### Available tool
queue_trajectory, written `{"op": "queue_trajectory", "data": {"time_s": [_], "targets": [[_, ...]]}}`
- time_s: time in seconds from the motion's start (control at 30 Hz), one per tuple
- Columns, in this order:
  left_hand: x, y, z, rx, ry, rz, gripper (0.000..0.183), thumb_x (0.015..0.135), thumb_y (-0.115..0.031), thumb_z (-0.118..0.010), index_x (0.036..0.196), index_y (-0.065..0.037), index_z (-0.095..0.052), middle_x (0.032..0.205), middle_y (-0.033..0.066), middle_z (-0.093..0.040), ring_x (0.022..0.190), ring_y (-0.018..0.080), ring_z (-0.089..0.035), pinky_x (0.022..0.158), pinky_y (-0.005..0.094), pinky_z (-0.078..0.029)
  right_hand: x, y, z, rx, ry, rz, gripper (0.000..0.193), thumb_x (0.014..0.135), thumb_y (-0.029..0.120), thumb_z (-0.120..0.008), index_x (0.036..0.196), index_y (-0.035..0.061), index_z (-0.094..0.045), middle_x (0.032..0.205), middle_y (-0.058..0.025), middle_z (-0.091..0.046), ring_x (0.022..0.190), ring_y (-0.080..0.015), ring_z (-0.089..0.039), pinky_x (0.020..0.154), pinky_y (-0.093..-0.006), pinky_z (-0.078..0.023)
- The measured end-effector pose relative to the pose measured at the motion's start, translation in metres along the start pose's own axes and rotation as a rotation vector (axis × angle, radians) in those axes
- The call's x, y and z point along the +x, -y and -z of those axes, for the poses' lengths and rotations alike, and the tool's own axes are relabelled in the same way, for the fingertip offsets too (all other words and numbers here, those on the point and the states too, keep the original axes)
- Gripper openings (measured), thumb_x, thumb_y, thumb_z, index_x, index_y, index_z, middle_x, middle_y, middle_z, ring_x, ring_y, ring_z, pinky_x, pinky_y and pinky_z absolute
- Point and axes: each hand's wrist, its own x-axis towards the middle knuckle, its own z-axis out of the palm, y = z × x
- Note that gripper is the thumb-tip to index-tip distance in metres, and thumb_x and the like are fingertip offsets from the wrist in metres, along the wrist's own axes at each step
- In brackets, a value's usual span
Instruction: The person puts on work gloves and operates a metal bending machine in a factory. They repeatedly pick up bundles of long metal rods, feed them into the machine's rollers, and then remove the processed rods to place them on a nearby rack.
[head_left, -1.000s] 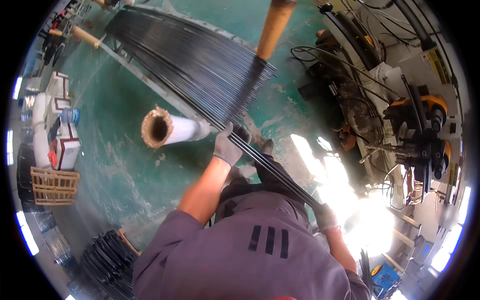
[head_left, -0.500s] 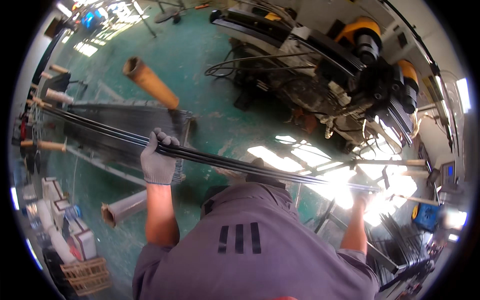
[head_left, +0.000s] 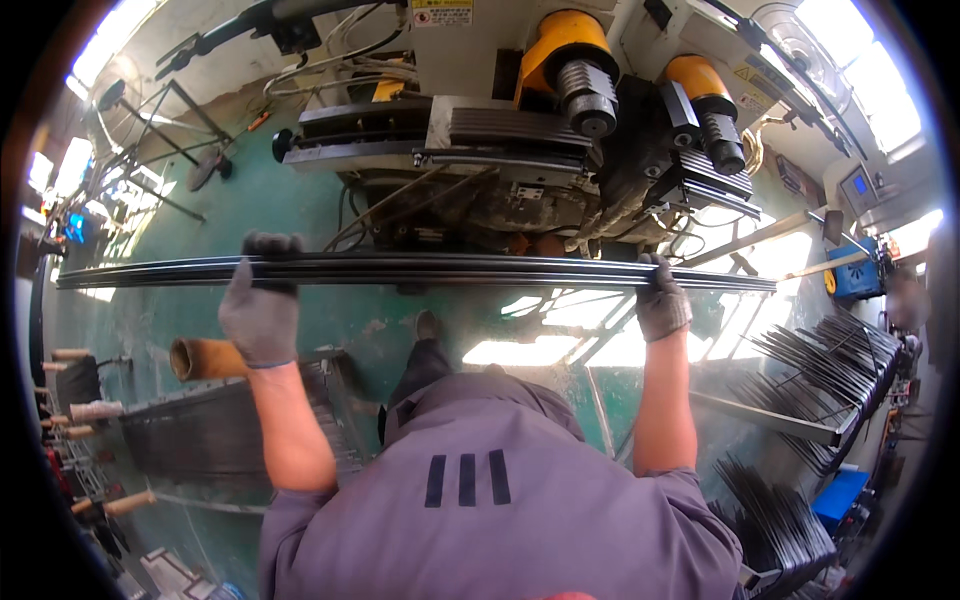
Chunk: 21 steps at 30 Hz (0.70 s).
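Observation:
A bundle of several long, thin dark metal bars stretches level across the view in front of me. My left hand, in a grey knit glove, is closed round the bundle left of the middle, with its fingertips over the far side. Toward the bundle's right end my right hand, gloved alike, grips it as well. Both arms reach forward. Just beyond the bars stands a machine with two yellow-and-black cylindrical heads, the nearer one right of centre.
A brown cardboard tube and a rack of dark bars lie at the left. Racks of fanned-out dark rods stand at the right, near a blue box. Sunlight patches the green floor.
The bar bundle has gone from slanting down rightward to level, and my hands have carried it forward and up. My view has turned rightward, bringing the machine directly ahead.

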Motion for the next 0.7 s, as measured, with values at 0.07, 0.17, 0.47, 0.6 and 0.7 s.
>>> {"op": "queue_trajectory", "data": {"time_s": [0.07,0.17,0.47,0.6,0.7], "targets": [[0.034,-0.027,0.024,-0.012,0.019,0.022,0.029,0.095,-0.010,-0.054,0.120,0.004,-0.056,0.109,0.0160,-0.062,0.110,0.0318,-0.058,0.113,0.0507,-0.035,0.027,0.012,-0.009,-0.020,-0.137,0.137,0.028,0.095,0.018,-0.064,0.114,-0.0023,-0.060,0.105,-0.0122,-0.066,0.101,-0.0237,-0.063,0.095,-0.0352,-0.054],[0.085,-0.031,0.042,0.035,-0.032,0.075,0.025,0.096,-0.009,-0.053,0.117,0.005,-0.057,0.107,0.0166,-0.063,0.108,0.0319,-0.060,0.108,0.0483,-0.041,0.053,0.009,-0.044,0.063,-0.265,0.287,0.026,0.094,0.025,-0.067,0.106,0.0020,-0.063,0.094,-0.0088,-0.068,0.090,-0.0231,-0.065,0.085,-0.0349,-0.056],[0.196,0.035,0.035,0.172,-0.292,0.186,0.026,0.100,-0.017,-0.054,0.113,0.004,-0.061,0.111,0.0157,-0.065,0.107,0.0283,-0.061,0.101,0.0431,-0.048,0.105,-0.055,-0.139,-0.523,0.068,0.433,0.023,0.097,0.013,-0.059,0.114,-0.0007,-0.064,0.110,-0.0110,-0.067,0.101,-0.0226,-0.065,0.090,-0.0328,-0.055],[0.214,0.083,0.018,0.045,-0.295,0.310,0.026,0.099,-0.016,-0.056,0.115,0.003,-0.061,0.115,0.0137,-0.065,0.114,0.0275,-0.059,0.106,0.0433,-0.046,0.137,-0.065,-0.155,-0.470,0.046,0.253,0.025,0.093,0.011,-0.061,0.116,0.0017,-0.063,0.113,-0.0090,-0.066,0.100,-0.0218,-0.063,0.086,-0.0335,-0.053],[0.221,0.120,0.004,0.043,-0.323,0.408,0.028,0.100,-0.018,-0.053,0.117,0.003,-0.060,0.119,0.0145,-0.064,0.117,0.0285,-0.058,0.110,0.0451,-0.043,0.187,-0.084,-0.135,-0.171,-0.231,0.069,0.026,0.090,0.012,-0.062,0.116,0.0063,-0.064,0.111,-0.0050,-0.066,0.095,-0.0187,-0.063,0.081,-0.0322,-0.051]]}}
